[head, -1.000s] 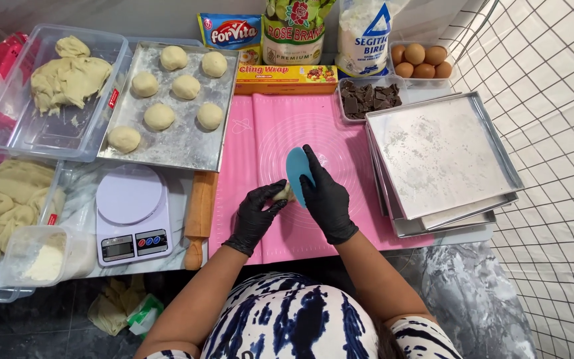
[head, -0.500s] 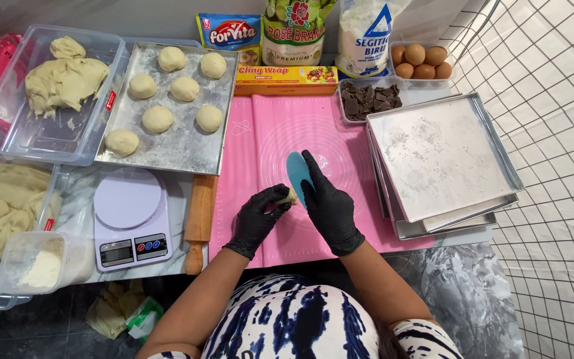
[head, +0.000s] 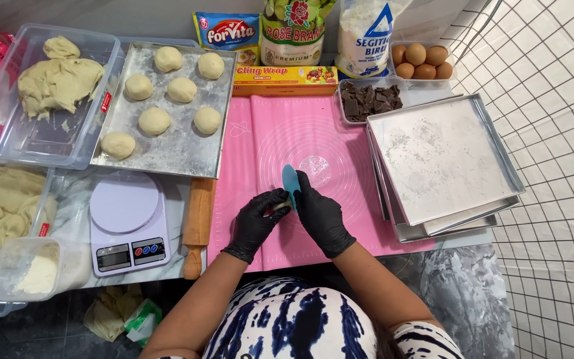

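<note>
Pinching a small dough piece (head: pixel 279 207), the left hand (head: pixel 257 223) should hold steady while the right hand (head: pixel 321 216), fingers closed on a blue scraper (head: pixel 290 181), cuts cleanly over the pink mat (head: pixel 340 153).

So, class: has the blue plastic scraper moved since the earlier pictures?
Barely: the blue plastic scraper stays upright in the right hand, near the middle of the pink silicone mat.

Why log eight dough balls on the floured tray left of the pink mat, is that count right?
Not right. The head view shows seven dough balls on the floured tray, not eight. The tray does sit left of the pink mat.
</note>
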